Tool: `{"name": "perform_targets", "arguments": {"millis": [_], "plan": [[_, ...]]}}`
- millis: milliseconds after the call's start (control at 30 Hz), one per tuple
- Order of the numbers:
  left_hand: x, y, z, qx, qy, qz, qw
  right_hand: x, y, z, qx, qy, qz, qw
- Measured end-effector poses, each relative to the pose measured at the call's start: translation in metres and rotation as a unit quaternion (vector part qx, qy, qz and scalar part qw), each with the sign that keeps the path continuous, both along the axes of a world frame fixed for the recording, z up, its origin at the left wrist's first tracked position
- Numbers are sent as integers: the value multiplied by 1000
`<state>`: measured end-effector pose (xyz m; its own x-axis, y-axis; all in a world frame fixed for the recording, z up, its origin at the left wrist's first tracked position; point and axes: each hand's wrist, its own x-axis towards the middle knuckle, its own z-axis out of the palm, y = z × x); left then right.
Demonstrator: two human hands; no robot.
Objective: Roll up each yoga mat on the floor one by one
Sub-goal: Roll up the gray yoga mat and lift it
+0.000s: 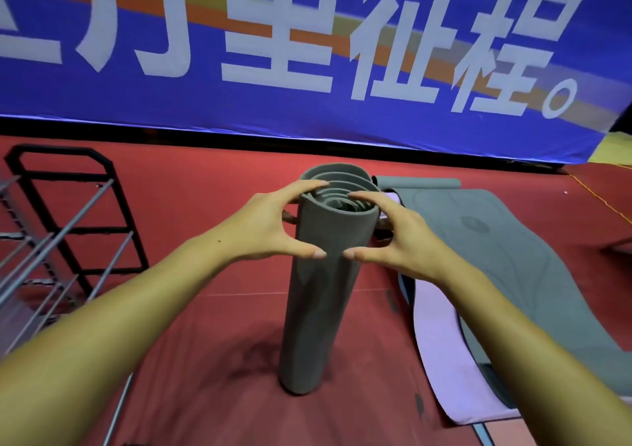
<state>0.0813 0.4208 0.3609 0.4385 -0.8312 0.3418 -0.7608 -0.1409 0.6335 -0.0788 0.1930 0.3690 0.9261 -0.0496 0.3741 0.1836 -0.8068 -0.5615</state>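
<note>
While it stands on end on the red floor [191, 343], the rolled grey mat [318, 295] has its long axis vertical, spiral end up. L hand [270, 226] & R hand [403, 237] grip its top, thumbs in front, fingers curled over the rim.

Bare forearms, sleeveless (to frame edge), ringless fingers [309, 185]

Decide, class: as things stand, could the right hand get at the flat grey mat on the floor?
Probably yes: the flat grey mat lies open just beside the right hand, nothing between them, though that hand now holds the rolled mat.
</note>
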Motion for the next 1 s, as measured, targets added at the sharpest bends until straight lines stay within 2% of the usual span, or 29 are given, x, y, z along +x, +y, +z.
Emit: {"name": "perform_targets", "arguments": {"millis": [233,533,633,700,800,1000], "plan": [[-2,-10,-12,3,-11,-4,1000,-2,-3,-8,53,27,5,998],[-6,-9,-21,2,19,0,1000,-5,-6,-10,58,65,23,996],[-2,-5,-13,12,-21,-4,1000,-10,-14,0,73,106,32,991],[0,-2,-3,-16,-58,3,998,-13,-17,9,82,118,37,989],[-1,-5,-2,-28,-77,7,997,-15,-14,6,58,116,40,991],[-4,-17,-25,-7,-51,-14,999,-13,-19,-2,-14,100,14,995]]}}
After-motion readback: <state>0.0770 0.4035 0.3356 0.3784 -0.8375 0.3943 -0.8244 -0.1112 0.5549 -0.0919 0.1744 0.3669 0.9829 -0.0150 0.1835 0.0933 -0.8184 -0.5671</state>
